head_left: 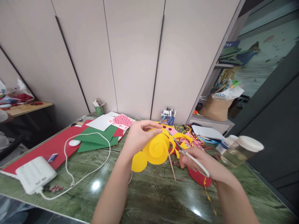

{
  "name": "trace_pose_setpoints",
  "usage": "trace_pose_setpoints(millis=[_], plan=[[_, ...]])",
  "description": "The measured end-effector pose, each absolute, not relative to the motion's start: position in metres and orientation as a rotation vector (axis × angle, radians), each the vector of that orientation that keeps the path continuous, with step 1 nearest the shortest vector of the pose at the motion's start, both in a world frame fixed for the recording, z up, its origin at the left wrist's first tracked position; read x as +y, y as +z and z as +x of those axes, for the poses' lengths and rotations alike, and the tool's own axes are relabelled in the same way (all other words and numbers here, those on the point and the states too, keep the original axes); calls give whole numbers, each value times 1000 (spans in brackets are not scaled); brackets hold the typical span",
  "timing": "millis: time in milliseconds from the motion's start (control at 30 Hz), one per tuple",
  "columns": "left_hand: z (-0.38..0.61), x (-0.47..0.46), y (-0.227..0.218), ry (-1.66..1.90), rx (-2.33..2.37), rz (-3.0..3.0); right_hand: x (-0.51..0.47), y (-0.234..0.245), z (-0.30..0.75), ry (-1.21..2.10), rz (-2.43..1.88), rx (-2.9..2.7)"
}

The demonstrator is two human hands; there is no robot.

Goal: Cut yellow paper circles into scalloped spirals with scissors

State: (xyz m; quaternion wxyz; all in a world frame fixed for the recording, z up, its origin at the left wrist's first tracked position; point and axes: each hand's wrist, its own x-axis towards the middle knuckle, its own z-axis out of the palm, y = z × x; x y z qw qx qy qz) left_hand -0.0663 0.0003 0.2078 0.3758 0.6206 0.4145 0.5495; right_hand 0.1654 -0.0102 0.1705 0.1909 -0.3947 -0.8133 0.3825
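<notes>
My left hand is closed on a piece of yellow paper cut into a spiral, held up above the green marble table. A rounded yellow lobe hangs below it at the lower left. My right hand grips white-handled scissors, and their blades point up and left into the yellow paper. A thin wooden stick lies on the table just under the paper.
Red, green and white paper sheets lie to the left, with a white power bank and its cable. Paper scraps, a pen holder and a clear jar sit at the right. Cabinets stand behind.
</notes>
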Motion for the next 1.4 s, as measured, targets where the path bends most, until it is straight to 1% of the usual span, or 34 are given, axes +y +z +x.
trace_pose_setpoints(millis=[400, 667, 1133, 1400], plan=[[-69, 1, 207, 1319, 1014, 1721, -15, 179, 159, 1065, -1131, -2291], [-77, 0, 207, 1227, 1049, 1770, -11, 174, 166, 1072, -1110, -2405], [-93, 0, 206, 974, 983, 1925, -10, 174, 168, 1199, -1103, -2492], [-99, 0, 206, 807, 968, 2054, -8, 172, 169, 1185, -1110, -2607]])
